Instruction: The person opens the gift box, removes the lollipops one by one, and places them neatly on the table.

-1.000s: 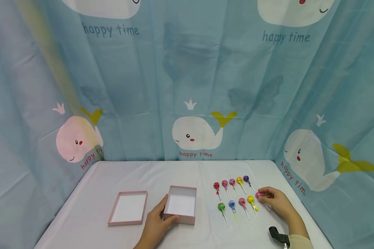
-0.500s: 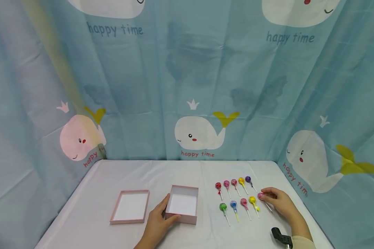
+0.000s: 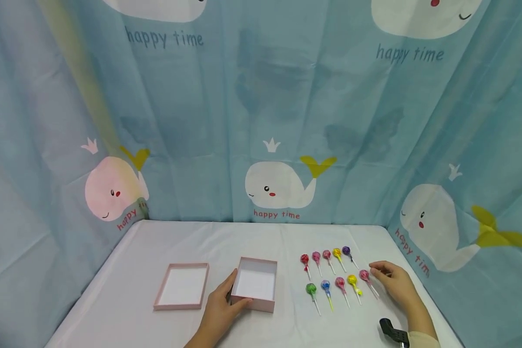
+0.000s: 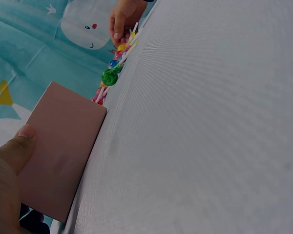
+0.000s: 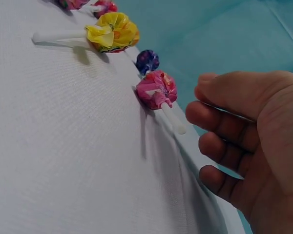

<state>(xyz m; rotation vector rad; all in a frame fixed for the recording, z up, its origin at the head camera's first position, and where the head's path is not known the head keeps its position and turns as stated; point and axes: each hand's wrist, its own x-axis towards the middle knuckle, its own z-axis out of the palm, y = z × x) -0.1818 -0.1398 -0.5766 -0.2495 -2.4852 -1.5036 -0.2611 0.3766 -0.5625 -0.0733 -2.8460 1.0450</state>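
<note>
My left hand (image 3: 220,309) grips a pink box (image 3: 254,282) with a white inside, its thumb on the front wall and its fingers along the left side. In the left wrist view the thumb presses on the pink wall of the box (image 4: 63,151). My right hand (image 3: 393,282) is just right of a pink lollipop (image 3: 364,275) at the end of the near row. The right wrist view shows a gap between the loosely bent fingers and that lollipop (image 5: 156,90), which lies on the white cloth.
Two rows of lollipops lie right of the box, among them a green (image 3: 311,289), a blue (image 3: 326,285), a yellow (image 3: 352,280) and a purple one (image 3: 346,250). A shallow pink lid (image 3: 182,306) lies to the left. A blue whale-print curtain (image 3: 191,188) encloses the white table (image 3: 126,285).
My right hand has let go of the pink lollipop and drawn slightly away to the right. The left hand stays on the box. The head view has shifted a little.
</note>
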